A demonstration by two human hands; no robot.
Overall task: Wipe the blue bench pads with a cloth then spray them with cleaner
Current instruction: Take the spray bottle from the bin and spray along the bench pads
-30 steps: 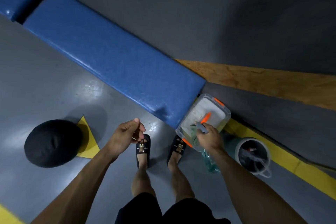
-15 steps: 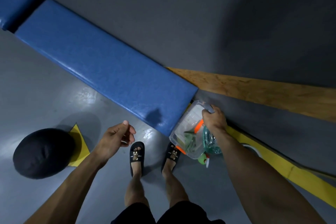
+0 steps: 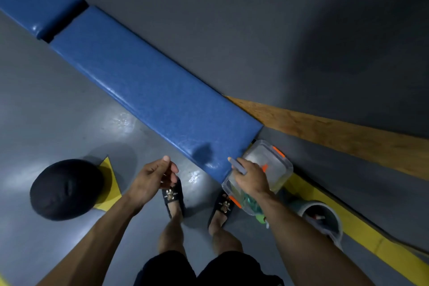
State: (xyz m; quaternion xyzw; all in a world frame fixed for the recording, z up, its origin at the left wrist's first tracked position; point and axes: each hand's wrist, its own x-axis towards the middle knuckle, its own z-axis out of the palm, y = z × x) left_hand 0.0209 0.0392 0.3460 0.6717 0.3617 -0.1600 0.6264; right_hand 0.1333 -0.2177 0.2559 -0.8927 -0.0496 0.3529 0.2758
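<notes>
Head view: right hand [image 3: 251, 179] grips a grey handle over clear bin [image 3: 282, 169] at blue bench pad [image 3: 148, 86] end; left hand [image 3: 153, 179] loosely curled, empty. Wiping apparently not started; no cloth visible.

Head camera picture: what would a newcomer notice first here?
The long blue bench pad runs diagonally across the grey floor. At its near end, the right hand holds a grey object over a clear plastic box with orange clips. A black round object lies at lower left.

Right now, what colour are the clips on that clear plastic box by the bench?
Orange clips on the clear box, seen in the head view.
</notes>
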